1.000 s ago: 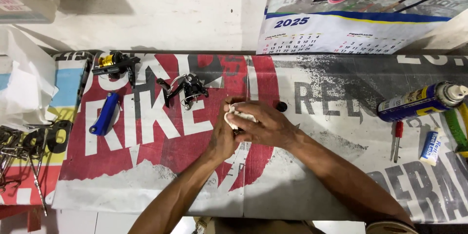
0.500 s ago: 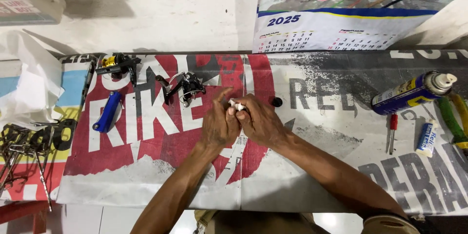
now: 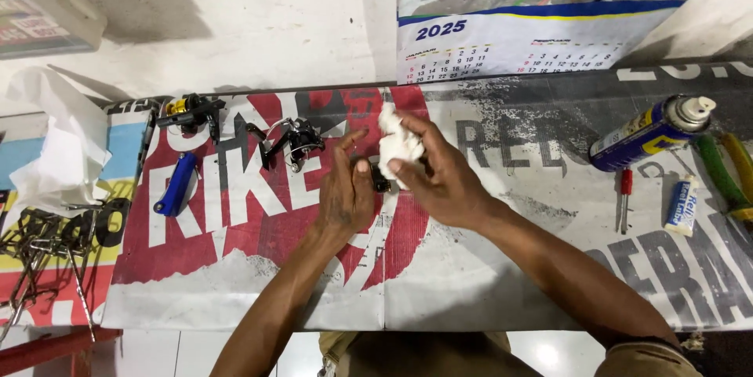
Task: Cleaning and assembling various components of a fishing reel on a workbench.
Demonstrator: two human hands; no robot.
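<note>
Since a second ago the hands have lifted and spread a bit: the white tissue wad [image 3: 398,145], earlier buried between both palms, now sticks up clear in the right hand [image 3: 439,181], pinched between thumb and fingertips. Left hand [image 3: 345,193] is closed narrow around a small dark part [image 3: 380,181], just visible between the two hands, tissue touching or right beside it. Reads as wiping still under way, with the rag repositioned, not finished. All this sits mid-bench over the red-and-white printed banner [image 3: 235,220]. Untouched: dismantled fishing reel [image 3: 292,142] just left of the hands, blue-handled tool [image 3: 176,185] further left, spray can [image 3: 651,132] and small tube [image 3: 682,206] far right.
</note>
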